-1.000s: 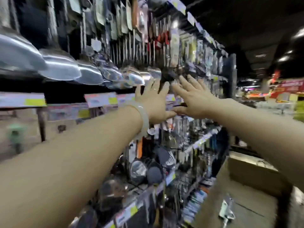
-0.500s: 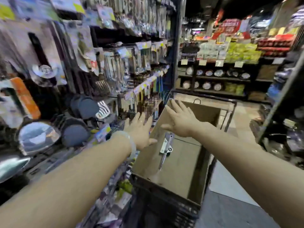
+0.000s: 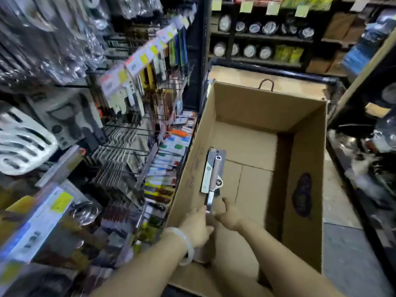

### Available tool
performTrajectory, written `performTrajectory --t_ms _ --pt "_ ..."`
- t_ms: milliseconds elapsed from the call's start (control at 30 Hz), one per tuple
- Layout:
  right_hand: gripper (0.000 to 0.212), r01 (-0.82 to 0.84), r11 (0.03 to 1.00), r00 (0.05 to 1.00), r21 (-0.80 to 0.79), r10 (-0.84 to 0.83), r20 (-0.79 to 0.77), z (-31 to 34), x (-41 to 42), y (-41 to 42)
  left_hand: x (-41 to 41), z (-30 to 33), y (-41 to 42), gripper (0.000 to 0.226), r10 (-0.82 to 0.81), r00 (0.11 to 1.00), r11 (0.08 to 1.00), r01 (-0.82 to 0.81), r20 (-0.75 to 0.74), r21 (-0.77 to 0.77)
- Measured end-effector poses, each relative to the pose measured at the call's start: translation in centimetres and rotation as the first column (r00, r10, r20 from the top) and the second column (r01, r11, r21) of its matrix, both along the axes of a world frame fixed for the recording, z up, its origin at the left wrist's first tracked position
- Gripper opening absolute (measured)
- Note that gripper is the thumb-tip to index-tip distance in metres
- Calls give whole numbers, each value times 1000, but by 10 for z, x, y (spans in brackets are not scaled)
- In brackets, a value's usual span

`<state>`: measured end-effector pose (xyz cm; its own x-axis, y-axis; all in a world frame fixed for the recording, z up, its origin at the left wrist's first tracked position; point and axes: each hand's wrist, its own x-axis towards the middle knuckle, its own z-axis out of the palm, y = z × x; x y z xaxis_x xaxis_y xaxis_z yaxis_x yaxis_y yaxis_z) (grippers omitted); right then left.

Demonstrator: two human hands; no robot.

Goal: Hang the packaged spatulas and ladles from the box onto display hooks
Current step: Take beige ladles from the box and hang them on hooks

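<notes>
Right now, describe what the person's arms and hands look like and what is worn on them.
Both forearms are bare, with no sleeves in view and no gloves on either hand. The left hand has a pale, translucent white bangle round its wrist. The right hand and its wrist show no ring, watch or band.

Box point(image 3: 252, 108) sitting open at centre, inside cart frame point(image 3: 278, 72). Packaged utensil point(image 3: 212, 174) lying in box along left wall, handle end pointing away from person. Left hand point(image 3: 198, 227) and right hand point(image 3: 229, 215) reaching down into box at near end of utensil, left hand touching its shaft, right just beside. Display rack with hooks point(image 3: 128, 133) standing left of box. Shelving point(image 3: 263, 37) sitting behind box, more shelves point(image 3: 368, 133) lying to right.
</notes>
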<state>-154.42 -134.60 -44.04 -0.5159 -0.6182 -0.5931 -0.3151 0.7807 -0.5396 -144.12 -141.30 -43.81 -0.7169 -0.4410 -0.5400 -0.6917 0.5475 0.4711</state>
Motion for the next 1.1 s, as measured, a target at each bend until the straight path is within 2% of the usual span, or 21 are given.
performTrajectory --t_ms 67,133,167,233,300,367,533,633,700,800,967,1100 --pt "48 165 986 982 -18 -162 101 -31 -5 -10 -11 -34 -5 60 10 999 998 -12 34 55" --pt "47 301 953 940 -46 -288 181 -57 -12 -21 -21 -63 -7 69 20 992 996 -32 128 86" --pt "39 350 934 916 -66 -326 235 -68 -15 -27 -25 -76 -9 72 16 985 996 -31 171 84" --pt "7 468 879 851 -88 -422 313 -90 -20 -40 -33 -98 -11 72 22 976 996 -39 215 78" --pt "22 557 825 797 -91 -500 339 -110 -24 -52 -36 -109 -11 66 53 975 996 -65 215 53" --pt "27 622 780 739 -67 -557 380 -130 -24 -61 -38 -119 -13 61 81 976 995 -92 203 45" --pt "38 677 730 701 -96 -600 385 -152 -25 -59 -39 -127 -13 69 178 955 976 -202 236 83" --pt "34 691 713 682 -115 -593 428 -131 -32 -47 -38 -118 -15 66 196 958 964 -228 209 138" --pt "31 676 723 695 -141 -562 448 -109 -41 -38 -39 -108 -15 54 253 960 937 -275 123 217" --pt "27 642 745 728 -180 -519 448 -70 -56 -27 -49 -80 -16 56 258 966 927 -255 24 276" --pt "31 600 725 785 -339 -451 425 7 -74 -16 -79 -10 -15 74 210 970 956 -179 -120 231" --pt "29 494 709 864 -504 -336 375 84 -68 3 -75 52 7 74 210 957 973 -185 -201 139"
